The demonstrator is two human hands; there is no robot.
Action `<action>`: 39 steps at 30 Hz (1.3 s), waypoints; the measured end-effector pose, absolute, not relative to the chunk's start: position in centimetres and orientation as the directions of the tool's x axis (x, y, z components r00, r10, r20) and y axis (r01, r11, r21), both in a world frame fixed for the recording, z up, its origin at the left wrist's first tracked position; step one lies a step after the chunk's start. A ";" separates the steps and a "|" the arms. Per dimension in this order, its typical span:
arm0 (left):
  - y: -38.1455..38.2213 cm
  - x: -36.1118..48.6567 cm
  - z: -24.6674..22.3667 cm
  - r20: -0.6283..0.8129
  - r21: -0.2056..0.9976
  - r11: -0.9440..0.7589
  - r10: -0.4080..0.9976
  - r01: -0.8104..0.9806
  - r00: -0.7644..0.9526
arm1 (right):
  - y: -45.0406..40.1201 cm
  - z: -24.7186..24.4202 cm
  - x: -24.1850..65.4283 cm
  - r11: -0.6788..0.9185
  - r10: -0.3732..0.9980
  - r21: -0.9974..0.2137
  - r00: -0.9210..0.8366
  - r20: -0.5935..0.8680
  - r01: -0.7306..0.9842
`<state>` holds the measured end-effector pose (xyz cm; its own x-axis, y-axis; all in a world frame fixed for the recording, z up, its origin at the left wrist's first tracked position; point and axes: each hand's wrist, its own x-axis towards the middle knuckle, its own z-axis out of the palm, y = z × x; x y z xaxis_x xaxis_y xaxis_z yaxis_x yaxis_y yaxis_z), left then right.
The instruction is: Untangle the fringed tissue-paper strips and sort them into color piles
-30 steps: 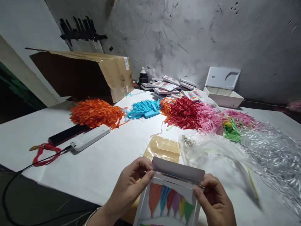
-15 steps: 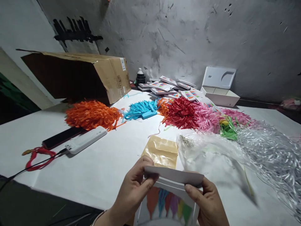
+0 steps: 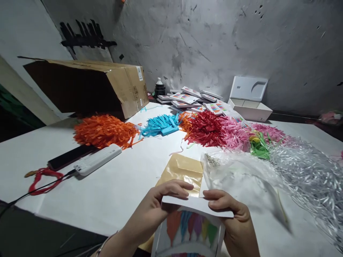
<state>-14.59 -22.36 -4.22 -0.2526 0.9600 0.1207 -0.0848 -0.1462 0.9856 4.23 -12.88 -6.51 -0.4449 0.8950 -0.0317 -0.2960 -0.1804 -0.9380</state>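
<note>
A flat white cardboard box (image 3: 193, 230), printed with colourful tassels, is held low in front of me. Its white end flap (image 3: 198, 205) is bent over the top toward me. My left hand (image 3: 155, 201) grips the box's upper left corner, fingers over the flap and thumb tucked beneath it. At the opposite corner my right hand (image 3: 233, 212) grips the box, its fingertips pressing on the flap's fold. Just beyond the hands lies a glossy tan paper envelope (image 3: 184, 167). The lower end of the box runs out of view.
Orange (image 3: 105, 131), blue (image 3: 160, 125), red (image 3: 207, 128) and silver tassel bundles (image 3: 311, 178) cross the table. A clear plastic bag (image 3: 238, 171) lies right. Behind are several printed boxes (image 3: 187, 96), a carton (image 3: 128, 89) and an open white box (image 3: 250, 109). A corded white device (image 3: 99, 160) lies left.
The raised end flap has been folded down over the box's top edge. Both hands have shifted their fingers onto the fold. Things on the table stay put.
</note>
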 end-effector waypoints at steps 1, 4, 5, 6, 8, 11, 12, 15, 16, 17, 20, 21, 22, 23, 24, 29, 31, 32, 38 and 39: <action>-22.4 -14.7 -4.1 0.120 0.987 -0.138 0.972 -0.077 -0.200 | -12.9 -6.4 4.3 -0.153 0.897 -0.944 -0.441 -0.009 -0.292; -22.6 -14.7 -4.3 0.116 0.992 -0.122 0.978 -0.021 -0.172 | -13.1 -6.7 4.6 -0.042 0.886 -0.963 -0.455 0.088 -0.268; -22.6 -14.6 -4.4 0.103 0.994 -0.105 0.975 0.004 -0.197 | -13.0 -6.9 4.7 0.013 0.876 -0.966 -0.464 0.135 -0.258; -22.7 -14.4 -4.6 0.088 0.996 -0.084 0.970 0.027 -0.228 | -12.9 -7.2 4.9 0.078 0.858 -0.966 -0.476 0.191 -0.247; -22.7 -14.2 -4.9 0.073 0.997 -0.061 0.958 0.054 -0.276 | -12.7 -7.6 5.3 0.213 0.811 -0.951 -0.502 0.299 -0.223; -22.8 -14.0 -5.2 0.070 0.998 -0.063 0.952 0.032 -0.297 | -12.2 -7.9 5.9 0.339 0.769 -0.916 -0.499 0.401 -0.214; -22.9 -13.9 -5.2 0.061 0.998 -0.058 0.952 0.022 -0.299 | -12.0 -7.9 6.1 0.374 0.750 -0.901 -0.501 0.432 -0.218; -23.1 -13.8 -5.1 0.021 1.000 -0.024 0.953 -0.004 -0.301 | -11.4 -7.2 6.7 0.478 0.644 -0.849 -0.568 0.512 -0.224; -23.1 -13.7 -5.1 0.015 1.000 -0.019 0.953 -0.008 -0.302 | -11.2 -6.9 6.9 0.511 0.604 -0.833 -0.601 0.524 -0.213; -23.2 -13.7 -5.0 0.014 1.000 -0.017 0.954 -0.008 -0.301 | -11.0 -6.5 7.1 0.546 0.569 -0.816 -0.630 0.529 -0.192; -23.2 -13.6 -5.0 0.016 1.000 -0.019 0.953 -0.005 -0.302 | -10.7 -5.4 7.5 0.671 0.473 -0.732 -0.691 0.546 -0.118; -23.2 -13.6 -5.0 0.015 1.000 -0.019 0.953 -0.011 -0.303 | -10.7 -5.2 7.5 0.706 0.446 -0.700 -0.701 0.557 -0.107; -23.2 -13.6 -5.0 0.012 1.000 -0.018 0.954 -0.017 -0.300 | -10.7 -5.1 7.5 0.726 0.428 -0.680 -0.704 0.568 -0.107; -23.2 -13.6 -5.1 0.008 1.000 -0.015 0.956 -0.023 -0.294 | -10.7 -5.1 7.4 0.731 0.420 -0.674 -0.704 0.572 -0.111; -23.2 -13.5 -5.1 0.003 1.000 -0.010 0.959 -0.023 -0.284 | -10.7 -5.2 7.4 0.725 0.424 -0.679 -0.705 0.568 -0.111; -23.2 -13.3 -5.5 -0.030 1.000 0.029 0.964 -0.007 -0.264 | -10.4 -5.4 7.4 0.745 0.410 -0.661 -0.717 0.564 -0.093; -23.1 -13.2 -5.5 -0.034 0.999 0.032 0.964 -0.009 -0.263 | -10.4 -4.5 7.3 0.809 0.372 -0.586 -0.733 0.569 -0.044; -23.1 -13.2 -5.5 -0.028 1.000 0.028 0.967 -0.001 -0.252 | -10.4 -3.9 7.3 0.840 0.350 -0.543 -0.753 0.556 -0.011; -23.0 -12.2 -5.8 0.064 0.997 -0.059 0.992 0.052 -0.104 | -10.6 -0.4 5.7 0.792 0.249 -0.611 -0.913 0.322 0.001; -23.0 -11.9 -5.9 0.047 0.999 -0.044 0.993 0.027 -0.111 | -10.5 -0.2 5.5 0.767 0.241 -0.641 -0.929 0.280 0.006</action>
